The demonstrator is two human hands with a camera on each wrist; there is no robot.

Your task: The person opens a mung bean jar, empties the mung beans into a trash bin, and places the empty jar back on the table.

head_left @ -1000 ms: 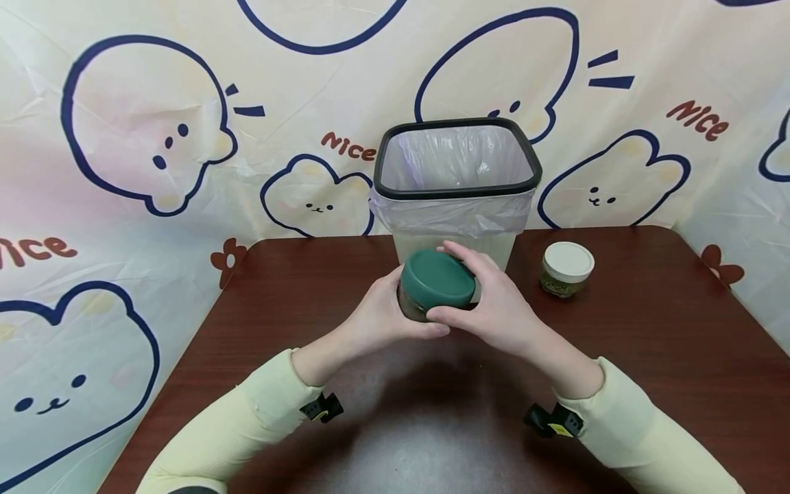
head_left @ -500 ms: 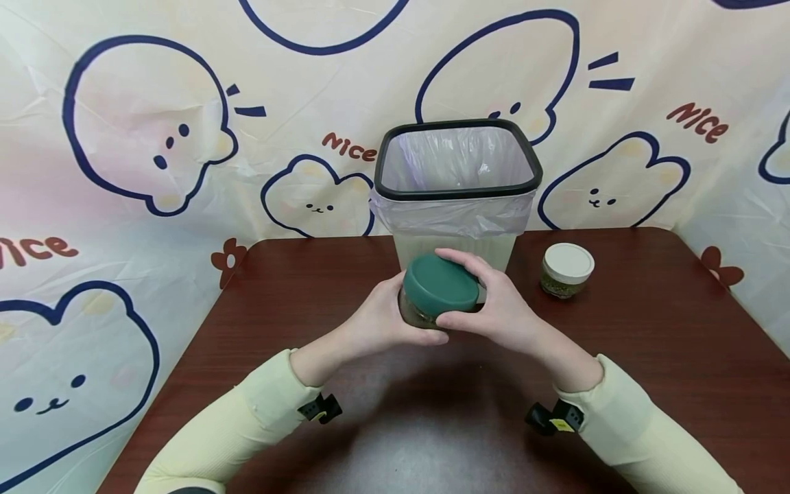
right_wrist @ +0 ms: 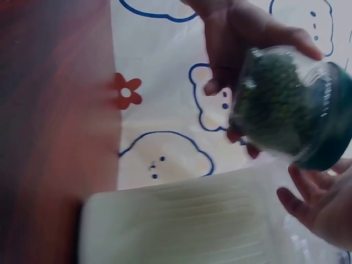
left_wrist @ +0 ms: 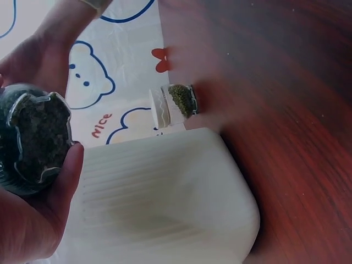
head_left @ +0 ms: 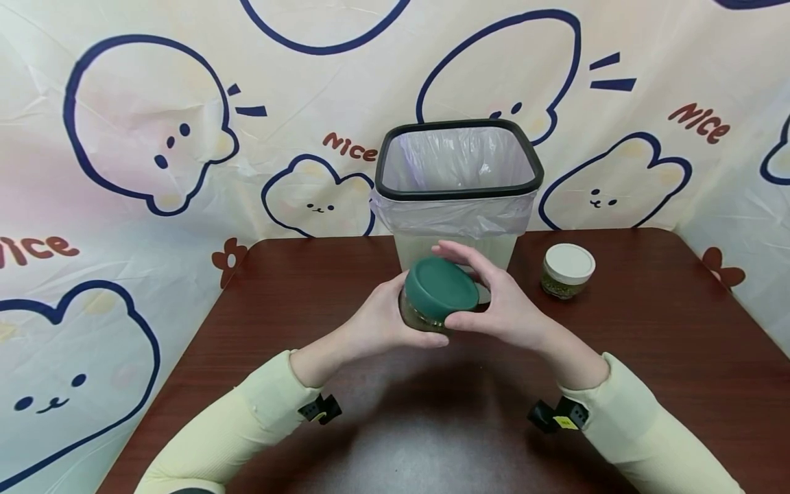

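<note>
Your left grip (head_left: 384, 314) curls round the jar (head_left: 412, 313), tilted above the tabletop (head_left: 290, 295); your right grip (head_left: 507, 309), partly open, spans the green lid (head_left: 441, 287), any hold hard to tell. Even pressure round the edge should prevent slipping.

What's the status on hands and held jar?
Left hand grips jar. Right hand around green lid, contact unclear. Jar aloft, lid on. Bin beyond, apparently not blocking.

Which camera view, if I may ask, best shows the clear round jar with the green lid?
The right wrist view: it shows the clear jar from the side, its green contents plainly visible. The head view shows mainly the green lid from above; the left wrist view, the jar's underside, partly out of frame.
</note>
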